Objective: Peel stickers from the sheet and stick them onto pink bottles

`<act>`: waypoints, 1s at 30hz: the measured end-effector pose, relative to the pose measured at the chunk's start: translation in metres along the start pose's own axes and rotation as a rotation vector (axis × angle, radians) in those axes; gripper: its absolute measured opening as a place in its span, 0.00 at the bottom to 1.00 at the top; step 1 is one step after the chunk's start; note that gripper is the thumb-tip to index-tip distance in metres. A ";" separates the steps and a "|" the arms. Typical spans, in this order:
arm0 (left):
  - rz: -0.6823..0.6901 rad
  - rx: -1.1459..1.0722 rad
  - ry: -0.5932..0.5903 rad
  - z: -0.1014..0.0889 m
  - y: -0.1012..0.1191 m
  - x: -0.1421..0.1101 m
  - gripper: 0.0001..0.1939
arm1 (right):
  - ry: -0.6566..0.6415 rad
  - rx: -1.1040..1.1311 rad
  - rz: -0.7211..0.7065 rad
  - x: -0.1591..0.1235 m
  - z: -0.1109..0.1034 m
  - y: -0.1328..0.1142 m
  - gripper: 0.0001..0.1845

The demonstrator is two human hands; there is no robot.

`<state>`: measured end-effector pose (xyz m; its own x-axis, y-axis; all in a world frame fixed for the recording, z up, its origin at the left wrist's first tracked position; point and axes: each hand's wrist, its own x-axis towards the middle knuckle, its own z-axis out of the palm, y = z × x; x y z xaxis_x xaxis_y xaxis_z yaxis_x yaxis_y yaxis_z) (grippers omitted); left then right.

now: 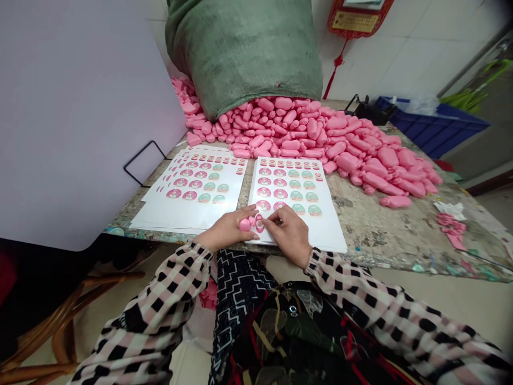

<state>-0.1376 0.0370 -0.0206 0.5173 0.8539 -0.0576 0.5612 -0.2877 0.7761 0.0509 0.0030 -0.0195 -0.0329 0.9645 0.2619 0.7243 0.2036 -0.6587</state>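
Note:
My left hand (224, 229) is closed around a small pink plastic bottle (245, 224), gripped between thumb and fingers at the table's near edge. Close beside it, my right hand (292, 234) pinches a pink oval sticker (259, 223) by its right side. The sticker is at the bottle; whether it is stuck down I cannot tell. Both hands are over the lower edge of a stack of white sticker sheets (326, 232), printed with rows of pink and green labels. Left of it lie more fanned-out sticker sheets (154, 216).
Behind the sheets spreads a large heap of pink bottles (288, 144), spilling from a green sack (248, 53). A pale panel (88, 117) stands at the left. At the back right is a blue crate (433, 125); pink scraps (452, 227) lie on the worn table (385, 243).

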 end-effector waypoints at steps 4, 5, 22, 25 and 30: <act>-0.020 -0.032 -0.003 -0.001 0.000 0.000 0.38 | 0.093 0.227 0.065 -0.002 0.004 0.008 0.12; -0.028 -0.039 -0.006 -0.001 0.001 0.000 0.38 | 0.115 0.277 0.087 -0.002 0.005 0.010 0.13; -0.283 -1.612 0.254 0.028 0.058 -0.025 0.24 | -0.016 0.707 0.168 0.000 -0.028 -0.001 0.13; -0.288 -1.651 0.206 0.039 0.068 -0.013 0.22 | -0.026 0.658 0.125 -0.005 -0.041 -0.009 0.12; -0.305 -1.609 0.133 0.049 0.078 -0.001 0.24 | -0.020 0.592 0.124 -0.009 -0.052 -0.011 0.11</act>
<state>-0.0625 -0.0076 0.0089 0.4164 0.8445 -0.3367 -0.6260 0.5349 0.5674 0.0791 -0.0169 0.0217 0.0101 0.9889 0.1483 0.2171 0.1426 -0.9657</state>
